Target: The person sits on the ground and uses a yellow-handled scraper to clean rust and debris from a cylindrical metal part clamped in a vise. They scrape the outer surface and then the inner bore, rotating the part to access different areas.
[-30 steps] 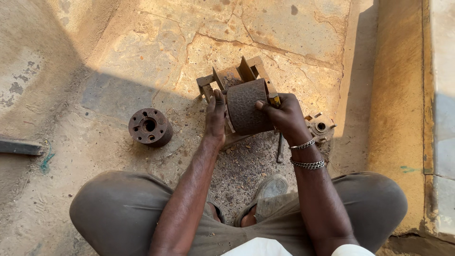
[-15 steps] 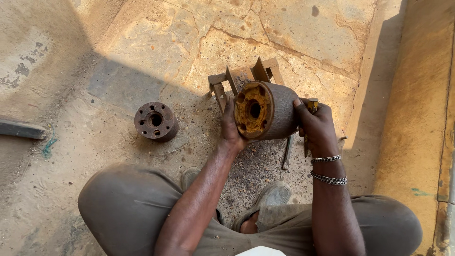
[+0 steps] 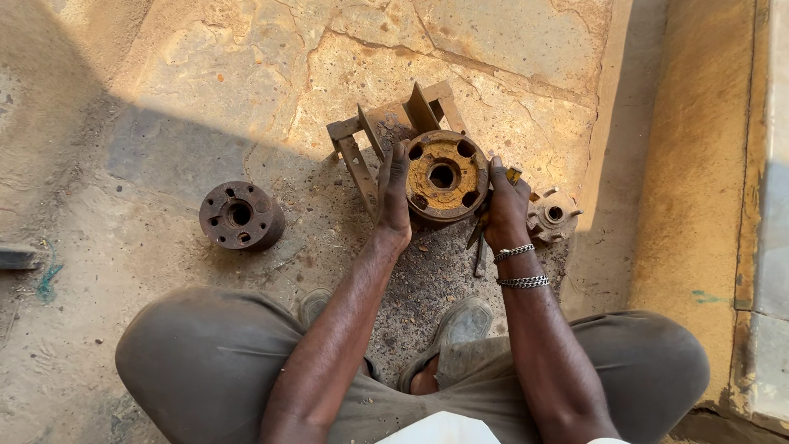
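A second rusty hub (image 3: 241,215) lies alone on the sandy ground, well apart to the left. The left hand (image 3: 394,197) presses flat against the left side of the rusty drum (image 3: 445,176), whose holed face points up. The right hand (image 3: 506,210) clamps the drum's right side. A metal bracket (image 3: 386,131) stands just behind; a small gear (image 3: 552,214) lies beside the right wrist.

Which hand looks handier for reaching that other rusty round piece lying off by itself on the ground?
Probably the left hand: the loose rusty round hub lies on its side, and the right hand already holds a tool.
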